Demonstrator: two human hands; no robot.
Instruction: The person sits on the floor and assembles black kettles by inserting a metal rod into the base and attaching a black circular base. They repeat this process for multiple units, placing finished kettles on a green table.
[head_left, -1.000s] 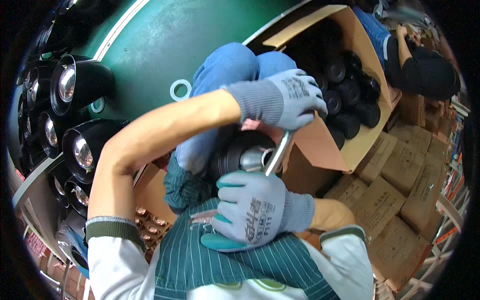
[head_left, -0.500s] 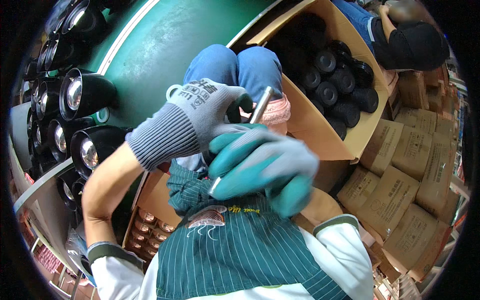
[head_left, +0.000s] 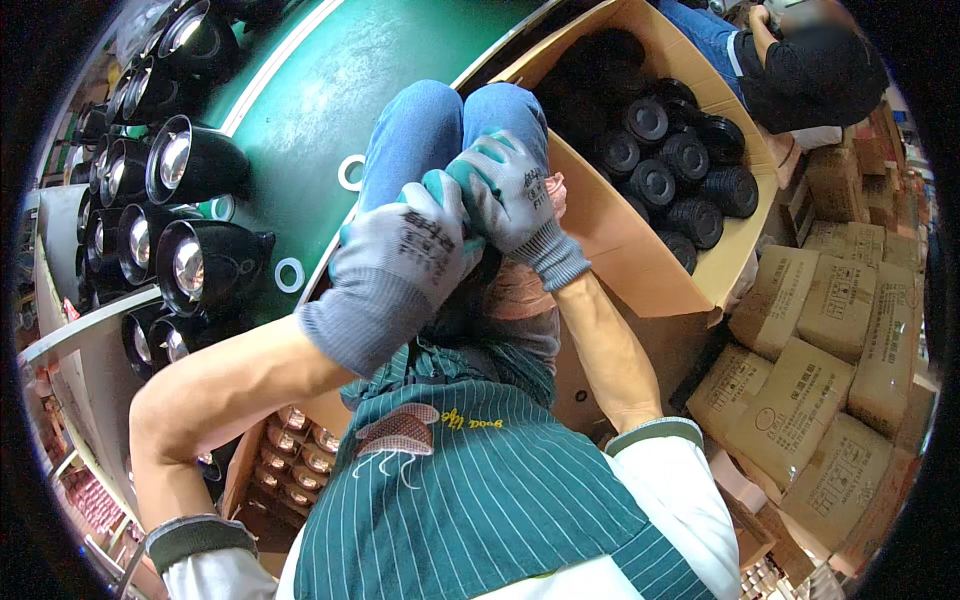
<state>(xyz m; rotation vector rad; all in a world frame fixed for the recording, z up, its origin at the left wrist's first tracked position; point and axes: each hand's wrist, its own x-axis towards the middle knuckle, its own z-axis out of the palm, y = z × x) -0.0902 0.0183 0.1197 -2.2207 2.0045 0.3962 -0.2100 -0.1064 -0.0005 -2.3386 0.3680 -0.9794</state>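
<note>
My left hand [head_left: 405, 260], in a grey and green work glove, is closed just above my lap. My right hand [head_left: 508, 195], gloved the same way, is closed right against it, slightly farther and to the right. Between and below them shows part of a dark thing [head_left: 486, 268]; the gloves cover most of it, so its kind cannot be made out. The apron [head_left: 480, 480] and my jeans [head_left: 420, 130] lie beneath. A white ring [head_left: 351, 172] lies on the green tabletop just beyond my left hand, and another white ring [head_left: 289, 275] lies nearer.
Black rounded shells [head_left: 197, 160] with silvery insides crowd the left of the green table [head_left: 330, 90]. An open carton [head_left: 735, 270] of black ribbed lids [head_left: 655, 185] stands right. Closed cartons [head_left: 790, 400] are stacked beyond. Lower left, a box holds shiny round items [head_left: 290, 450]. Another person [head_left: 810, 75] sits far right.
Both hands moved away from my body and came together over my lap. The silvery metal rod seen at the right hand earlier no longer shows.
</note>
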